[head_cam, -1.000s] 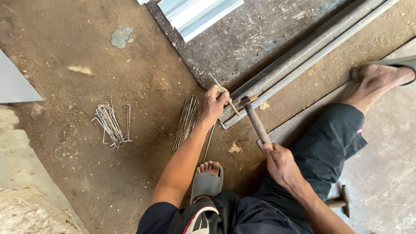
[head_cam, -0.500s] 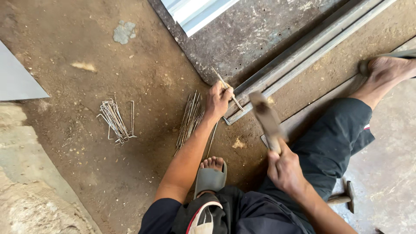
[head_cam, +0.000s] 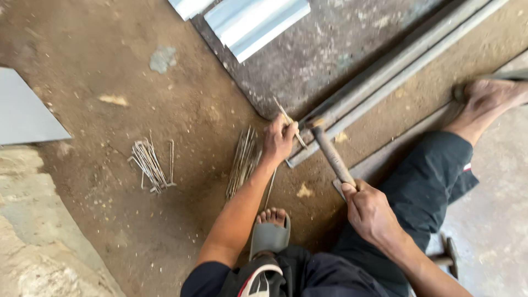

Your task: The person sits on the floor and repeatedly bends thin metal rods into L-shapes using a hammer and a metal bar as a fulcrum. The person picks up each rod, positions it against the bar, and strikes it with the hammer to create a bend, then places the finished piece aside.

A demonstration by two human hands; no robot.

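My left hand (head_cam: 279, 141) pinches a thin metal rod (head_cam: 286, 119) and holds it against the end of a long grey steel bar (head_cam: 379, 77) on the ground. My right hand (head_cam: 369, 212) grips the wooden handle of a hammer (head_cam: 331, 154); its head rests down by the rod on the bar's end. A bundle of straight thin rods (head_cam: 243, 160) lies just left of my left wrist. Farther left sits a small heap of bent rods (head_cam: 151, 163).
I sit on a dirt floor with one sandalled foot (head_cam: 269, 231) tucked in and the other leg stretched right. A dark metal plate (head_cam: 330, 55), pale corrugated sheets (head_cam: 250, 22), a grey sheet (head_cam: 25, 115) and a second hammer (head_cam: 446, 256) lie around.
The hammer was down on the bar, rose up half a second ago, and has come down again onto the rod at the bar's end. My left hand stayed put.
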